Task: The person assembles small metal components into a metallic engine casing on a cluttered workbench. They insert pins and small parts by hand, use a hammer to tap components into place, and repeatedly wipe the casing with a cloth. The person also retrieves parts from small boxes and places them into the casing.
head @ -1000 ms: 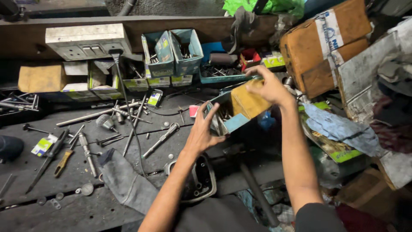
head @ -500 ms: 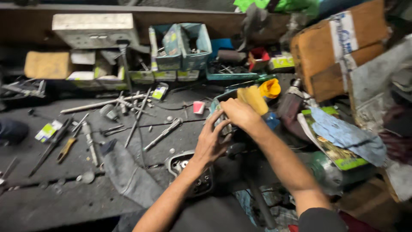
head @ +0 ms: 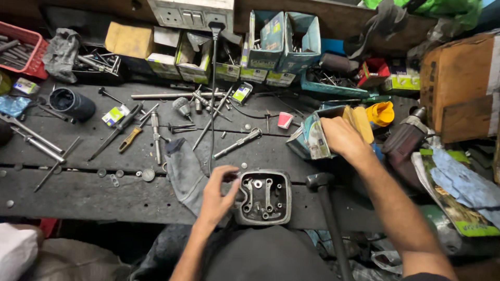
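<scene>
The hands, together at the small box [head: 323, 136] a moment ago, have parted: the left hand [head: 217, 196] has dropped to the metal engine cover [head: 263, 196] at the bench's near edge, fingers loosely curled on its left rim. The right hand [head: 341, 138] grips the box, just beside a yellow funnel [head: 380, 113], with a hammer [head: 325, 200] lying below.

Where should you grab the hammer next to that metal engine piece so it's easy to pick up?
Grab the hammer by its long dark handle, partway down from the head. The handle runs toward the person, so the right hand could come from the near side; the head lies close beside the metal cover.
</scene>
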Demonstrator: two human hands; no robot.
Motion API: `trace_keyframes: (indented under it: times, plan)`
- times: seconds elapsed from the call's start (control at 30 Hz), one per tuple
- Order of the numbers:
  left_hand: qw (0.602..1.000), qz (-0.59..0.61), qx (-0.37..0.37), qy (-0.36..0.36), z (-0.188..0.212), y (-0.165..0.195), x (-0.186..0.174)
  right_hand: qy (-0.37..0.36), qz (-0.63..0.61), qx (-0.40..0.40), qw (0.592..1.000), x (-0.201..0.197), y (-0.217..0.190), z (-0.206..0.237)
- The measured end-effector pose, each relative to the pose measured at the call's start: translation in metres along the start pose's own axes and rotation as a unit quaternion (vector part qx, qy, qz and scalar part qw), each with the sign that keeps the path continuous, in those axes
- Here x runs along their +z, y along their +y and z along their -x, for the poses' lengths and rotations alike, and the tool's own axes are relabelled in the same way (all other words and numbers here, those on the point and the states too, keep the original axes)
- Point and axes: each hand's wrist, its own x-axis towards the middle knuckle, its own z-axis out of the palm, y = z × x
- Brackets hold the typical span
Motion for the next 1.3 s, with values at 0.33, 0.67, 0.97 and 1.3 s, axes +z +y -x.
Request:
trace_keyframes:
  times: [0.33, 0.67, 0.97, 1.3]
  plan:
    - [0.997, -0.011, -0.045, 0.057, 0.008, -0.016, -0.024, 0.1, 0.166, -0.044, 0.98, 0.015, 0.011, -0.005]
    - [0.998, -0.039, -0.012, 0.037, -0.019, -0.007, -0.03, 0.299, -0.043, -0.062, 0.951, -0.056, -0.031, 0.071]
    - [0.914, -0.389, -0.111, 0.001, -0.017, -0.079, -0.071, 0.209, -0.671, -0.112, 0.702, 0.014, -0.089, 0.135]
    - [0.797, -0.465, -0.281, -0.266, -0.018, -0.066, -0.082, 0.145, -0.661, -0.068, 0.733, 0.068, -0.111, 0.14]
